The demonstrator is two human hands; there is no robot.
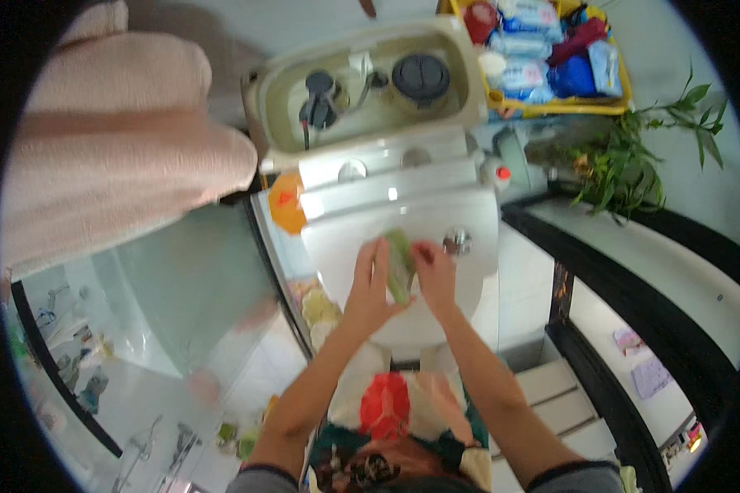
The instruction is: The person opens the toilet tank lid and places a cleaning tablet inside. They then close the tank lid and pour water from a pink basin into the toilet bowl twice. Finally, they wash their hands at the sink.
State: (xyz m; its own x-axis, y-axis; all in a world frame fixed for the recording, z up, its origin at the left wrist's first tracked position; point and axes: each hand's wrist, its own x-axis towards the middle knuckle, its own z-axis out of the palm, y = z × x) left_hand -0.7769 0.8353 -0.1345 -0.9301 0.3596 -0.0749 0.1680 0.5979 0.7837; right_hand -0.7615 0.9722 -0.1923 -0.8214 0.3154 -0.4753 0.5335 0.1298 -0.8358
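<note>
A blurred green object, perhaps a packet or folded cloth, is held above the closed white toilet lid. My left hand grips it along its left side. At its right edge, my right hand has its fingers bent and touching or nearly touching it; whether they pinch it is unclear. A small shiny metal object rests on the lid just right of my right hand.
Behind the lid stands the uncovered cistern with dark fittings inside. A yellow basket of packets sits at upper right, above a leafy plant. Pink towels hang at left. Black-framed glass flanks the toilet.
</note>
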